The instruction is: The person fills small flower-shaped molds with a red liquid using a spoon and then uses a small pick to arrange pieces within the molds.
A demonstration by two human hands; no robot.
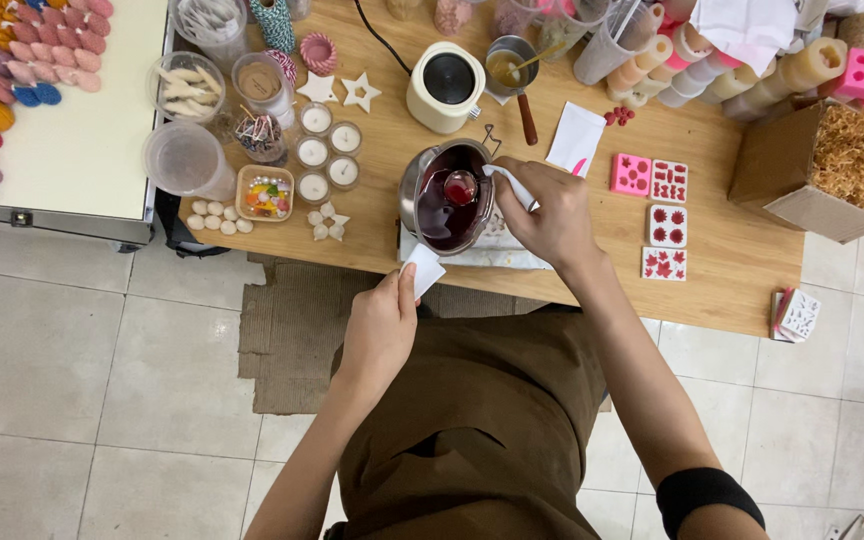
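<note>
Right hand fingers closed on white cloth against pot rim. Left hand fingers pinch paper just below pot. Pot likely hot, liquid sloshy; grip handle side, keep level.

Wooden table carries moulds, tealights, perhaps wax stars.

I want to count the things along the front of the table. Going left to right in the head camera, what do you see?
Little tray of colourful bits → metal pot of dark red liquid → right hand → pink mould → brown box of shredded straw.
</note>
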